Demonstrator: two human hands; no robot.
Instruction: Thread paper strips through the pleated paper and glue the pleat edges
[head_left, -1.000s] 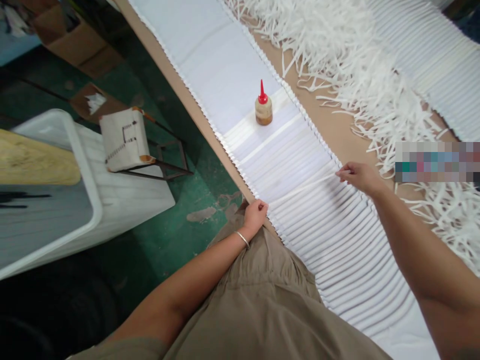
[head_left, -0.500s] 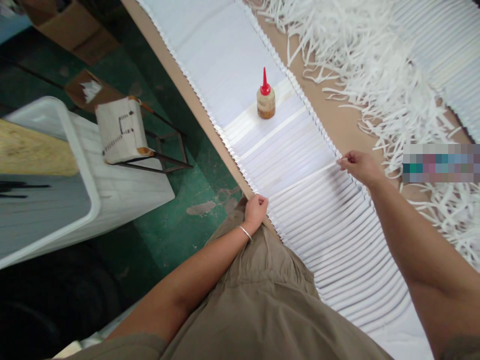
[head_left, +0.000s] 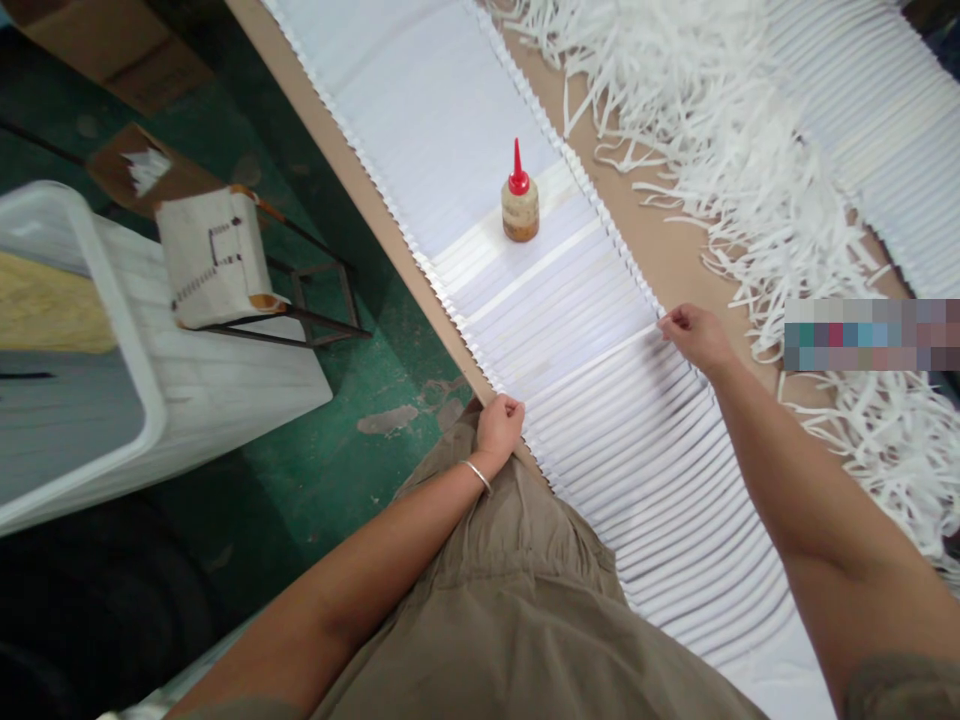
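Note:
A narrow white strip runs across the long white sheet, stretched between my two hands. At the sheet's near-left edge, my left hand is closed in a pinch at one end of the strip. My right hand pinches the other end at the far edge. Below the strip, the sheet carries many parallel raised strips; above it lie flatter, more widely spaced bands. A small glue bottle with a red pointed nozzle and brownish liquid stands upright on the sheet beyond my hands.
Loose white strips lie heaped on the brown table. A second ribbed sheet is at the upper right. On the green floor stand a stool, a white plastic bin and cardboard boxes.
The whole view has shifted slightly, so things appear a little farther left. Both hands keep their pinch at the strip's ends, with hardly any movement against the sheet.

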